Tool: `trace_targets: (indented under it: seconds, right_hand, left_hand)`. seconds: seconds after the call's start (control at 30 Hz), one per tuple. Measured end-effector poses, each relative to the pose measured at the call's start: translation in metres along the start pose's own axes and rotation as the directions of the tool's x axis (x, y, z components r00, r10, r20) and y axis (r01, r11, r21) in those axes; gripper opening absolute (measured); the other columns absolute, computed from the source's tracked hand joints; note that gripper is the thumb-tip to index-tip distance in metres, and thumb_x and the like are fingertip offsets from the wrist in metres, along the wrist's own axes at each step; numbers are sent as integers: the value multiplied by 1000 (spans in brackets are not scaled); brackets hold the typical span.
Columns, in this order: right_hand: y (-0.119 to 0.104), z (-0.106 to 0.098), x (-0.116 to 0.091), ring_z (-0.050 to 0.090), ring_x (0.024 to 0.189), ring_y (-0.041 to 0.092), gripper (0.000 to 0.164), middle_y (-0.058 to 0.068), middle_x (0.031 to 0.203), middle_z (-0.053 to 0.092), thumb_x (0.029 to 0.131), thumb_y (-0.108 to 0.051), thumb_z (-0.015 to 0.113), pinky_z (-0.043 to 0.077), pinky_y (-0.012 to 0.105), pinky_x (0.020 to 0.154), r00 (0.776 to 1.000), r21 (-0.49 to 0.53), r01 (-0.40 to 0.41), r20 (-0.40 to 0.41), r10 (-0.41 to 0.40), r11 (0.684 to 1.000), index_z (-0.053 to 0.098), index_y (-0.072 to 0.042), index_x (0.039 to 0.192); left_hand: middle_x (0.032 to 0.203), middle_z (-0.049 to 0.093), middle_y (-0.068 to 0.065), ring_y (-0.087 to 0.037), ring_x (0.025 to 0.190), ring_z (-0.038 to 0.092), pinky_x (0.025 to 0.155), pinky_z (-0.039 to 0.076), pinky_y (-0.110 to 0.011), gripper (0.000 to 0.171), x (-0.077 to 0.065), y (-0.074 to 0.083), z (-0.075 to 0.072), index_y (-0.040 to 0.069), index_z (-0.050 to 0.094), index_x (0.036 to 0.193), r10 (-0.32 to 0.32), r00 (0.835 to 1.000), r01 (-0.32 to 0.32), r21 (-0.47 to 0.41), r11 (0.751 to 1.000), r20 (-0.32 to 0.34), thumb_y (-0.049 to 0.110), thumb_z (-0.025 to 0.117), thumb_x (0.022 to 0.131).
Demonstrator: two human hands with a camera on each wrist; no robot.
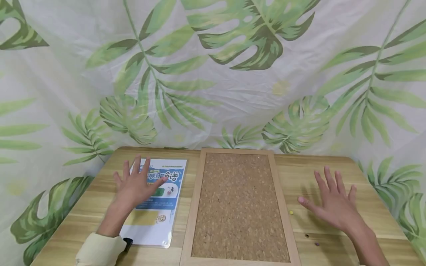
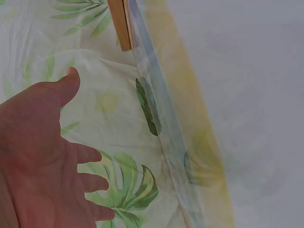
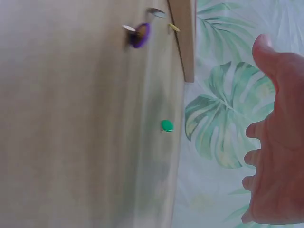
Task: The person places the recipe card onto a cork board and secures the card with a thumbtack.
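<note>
My left hand (image 1: 133,188), fingers spread, is over a laminated printed sheet (image 1: 149,231) and holds nothing. In the left wrist view, the left palm (image 2: 42,156) shows beside the glossy sheet (image 2: 256,95). To the right of a wood-framed cork board (image 1: 241,207), my right hand (image 1: 339,207) also spreads its fingers, with nothing in its grasp. Small thumbtacks lie on the table nearest to it: a yellow one (image 1: 291,212) and a purple one (image 1: 317,244). A green thumbtack (image 3: 166,126) shows in the right wrist view, where the right hand (image 3: 280,142) appears at the right edge.
The wooden table (image 1: 76,218) backs onto a hanging leaf-print cloth (image 1: 239,99). Next to the yellow and purple tacks is another small dark-looking tack (image 1: 307,235). A black object (image 1: 128,244) peeks out by the left sleeve (image 1: 100,249).
</note>
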State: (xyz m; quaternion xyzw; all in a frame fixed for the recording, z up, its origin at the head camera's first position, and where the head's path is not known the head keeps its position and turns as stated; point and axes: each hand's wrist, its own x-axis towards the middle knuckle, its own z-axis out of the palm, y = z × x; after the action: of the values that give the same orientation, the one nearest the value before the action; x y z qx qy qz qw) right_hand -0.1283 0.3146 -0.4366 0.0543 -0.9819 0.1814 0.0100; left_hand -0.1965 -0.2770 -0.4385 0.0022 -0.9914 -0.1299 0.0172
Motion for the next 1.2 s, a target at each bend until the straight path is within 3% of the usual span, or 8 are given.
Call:
trace_targets:
  seconds: [0.13,0.43,0.63,0.8,1.0,1.1,1.2]
  right_hand:
    - [1,2,-2,-18,160,59,106,28,177,-13,103,-65,58,-20,93,108,1000,24,-5,14,4,1000,8,-1,172]
    - [0,4,0,5,160,62,99,38,173,10,104,-58,62,-2,93,115,999,27,38,4,-38,999,22,7,167]
    - [2,10,-1,28,150,66,94,43,164,31,101,-52,71,21,90,113,995,6,96,-2,-96,995,36,12,160]
    - [-1,11,-6,43,140,66,86,41,157,44,100,-50,73,40,82,110,994,-14,107,11,-107,994,45,10,155]
    - [-8,14,-10,57,130,61,70,35,144,60,99,-42,77,51,76,103,991,3,135,-24,-134,991,58,7,145]
    - [-11,15,-11,64,124,57,60,31,137,67,97,-37,80,54,73,100,985,8,169,-48,-168,986,64,4,138]
    - [-13,15,-11,69,119,53,52,28,131,71,95,-31,83,58,70,97,979,14,198,-58,-196,980,69,3,132]
  left_hand:
    - [175,7,-35,-69,156,-1,112,-2,-96,110,-2,-13,-2,2,20,170,14,1000,-13,-26,1000,18,75,59,98]
    - [170,12,-41,-72,152,9,113,9,-94,105,-10,-37,-9,-6,20,168,47,998,-46,-24,999,35,64,62,102]
    - [166,16,-47,-75,148,19,114,19,-92,101,-11,-56,-10,-9,22,166,99,995,-98,-16,995,33,57,65,103]
    - [163,21,-50,-74,144,27,115,29,-86,102,-15,-65,-14,-14,22,164,103,994,-101,-49,994,45,51,70,102]
    - [159,31,-49,-71,142,35,113,37,-82,99,-19,-69,-19,-15,27,162,128,991,-123,-120,985,35,43,77,99]
    - [153,42,-47,-66,136,47,108,46,-78,96,-18,-73,-20,-15,32,161,112,993,-106,-145,984,33,40,79,98]
    - [146,50,-47,-63,129,56,100,54,-73,96,-16,-78,-22,-15,32,160,59,996,-47,-171,984,66,40,79,98]
